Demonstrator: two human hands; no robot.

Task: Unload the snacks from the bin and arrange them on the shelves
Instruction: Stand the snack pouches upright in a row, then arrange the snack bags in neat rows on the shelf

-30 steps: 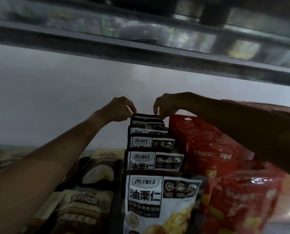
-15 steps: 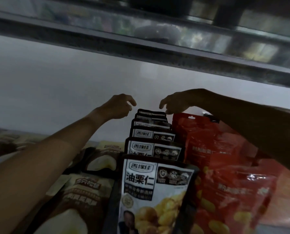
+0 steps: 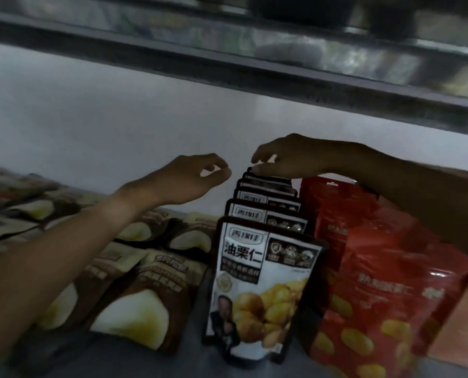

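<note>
The grey shelf [image 3: 123,358] carries three product groups under the dark upper shelf rail [image 3: 227,64]; largest to smallest: the flat-lying brown pouches with pale yellow artwork [image 3: 134,301] at left, the glossy red plastic pouches [image 3: 385,296] leaning at right, and between them the upright row of black-and-white foil chestnut pouches [image 3: 260,282], standing one behind another toward the pale back wall [image 3: 118,118].

The right hand [image 3: 290,159] rests on the top edge of the rearmost pouch; whether its fingers pinch that edge or merely touch it cannot be determined. The left hand [image 3: 192,178] hovers just beside the row, fingers loosely curled, holding nothing.

Hazards, as judged: the row stands unsupported on narrow bases; forward pressure at the rear could topple it domino-fashion; the right forearm passes over the red pouches and could drag them down; blur and dim lighting make alignment harder to check. The bin is not in view.
</note>
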